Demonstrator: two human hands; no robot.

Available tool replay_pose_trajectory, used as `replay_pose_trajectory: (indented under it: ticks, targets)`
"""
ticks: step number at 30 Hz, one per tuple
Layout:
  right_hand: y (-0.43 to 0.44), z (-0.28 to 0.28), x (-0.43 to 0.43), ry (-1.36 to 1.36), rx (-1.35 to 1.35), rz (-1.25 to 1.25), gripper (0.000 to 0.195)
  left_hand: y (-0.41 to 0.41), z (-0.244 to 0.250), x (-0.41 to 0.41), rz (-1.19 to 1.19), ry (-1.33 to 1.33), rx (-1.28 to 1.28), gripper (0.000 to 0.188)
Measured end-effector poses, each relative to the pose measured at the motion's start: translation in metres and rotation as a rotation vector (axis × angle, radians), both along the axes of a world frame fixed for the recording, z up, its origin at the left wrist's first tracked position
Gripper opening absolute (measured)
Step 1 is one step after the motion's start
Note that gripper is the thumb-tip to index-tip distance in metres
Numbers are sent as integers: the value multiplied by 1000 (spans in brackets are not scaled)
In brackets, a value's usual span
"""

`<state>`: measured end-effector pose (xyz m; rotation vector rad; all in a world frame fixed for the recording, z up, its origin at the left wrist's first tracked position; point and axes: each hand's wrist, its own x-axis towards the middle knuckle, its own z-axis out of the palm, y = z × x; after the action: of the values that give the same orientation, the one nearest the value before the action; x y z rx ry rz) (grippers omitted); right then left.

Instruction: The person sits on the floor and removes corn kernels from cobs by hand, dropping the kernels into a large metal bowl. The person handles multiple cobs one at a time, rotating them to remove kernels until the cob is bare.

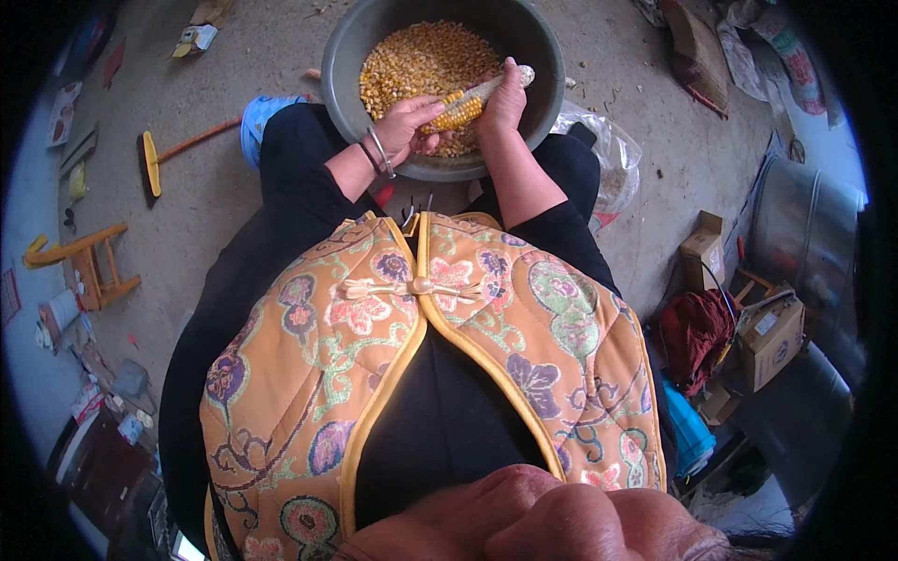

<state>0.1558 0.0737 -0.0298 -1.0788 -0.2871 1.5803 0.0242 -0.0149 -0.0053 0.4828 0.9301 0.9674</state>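
Observation:
A partly shelled corn cob point(454, 114) is held at a slant over a large grey basin point(338, 84) with loose yellow corn kernels point(428, 59) inside. My left hand point(402, 130), wearing a bangle and a dark band, grips the end that still bears yellow kernels, thumb on top and fingers beneath. Around the bare, whitish end is my right hand point(505, 102), its fingers partly hidden. The basin sits between my knees.
A clear plastic bag point(617, 158) lies beside the basin at right. At left are a blue container point(261, 126), a yellow-headed tool with a wooden handle point(151, 165) and a wooden stool point(95, 270). Cardboard boxes point(772, 336) stand at lower right.

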Motion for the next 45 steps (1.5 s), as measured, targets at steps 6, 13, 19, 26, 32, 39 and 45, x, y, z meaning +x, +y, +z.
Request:
replay_pose_trajectory:
  ticks: [6,13,19,26,32,39,45]
  targets:
    - [1,-15,-4,-77,35,-42,34,4,-5,12,161,230,-79,30]
    - [2,-2,-1,32,-1,-62,37,2,13,5,56,-19,-74,31]
    - [1,-2,2,40,31,6,33,-1,4,2,58,15,-15,28]
    - [3,-3,-2,-25,80,-24,31,5,2,9,55,295,2,26]
    - [5,-6,1,2,7,12,35,1,-8,-4,-130,65,37,32]
    - [3,-2,3,39,-24,9,40,1,2,-15,-182,-158,63,40]
    - [6,-9,5,113,-62,-95,39,2,2,-20,-12,-295,-3,41]
